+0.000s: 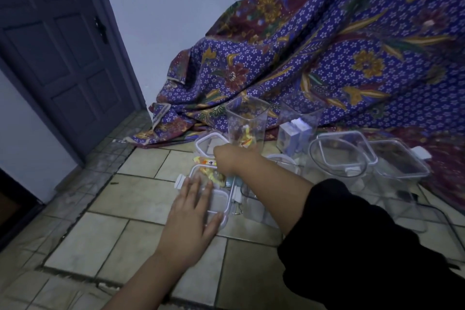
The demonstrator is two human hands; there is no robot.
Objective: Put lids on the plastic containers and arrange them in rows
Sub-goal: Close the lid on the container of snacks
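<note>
On the tiled floor (141, 211), a lid is being pressed onto a low box while the far side is worked.

The left hand (191, 219) is laid flat, fingers spread and closed on nothing, over the lid (219, 200) of the low box (198, 176), probably to keep it from sliding. The right hand (226, 160) is curled at the box's far edge beside yellow packets (205, 160); whether anything is pinched there cannot be told, since the fingers are hidden. A tall tub (246, 121) is left uncovered just behind, with more open tubs (400, 161) and a loose lid (210, 143) gathered near the patterned cloth (327, 58). No row has been formed yet.
</note>
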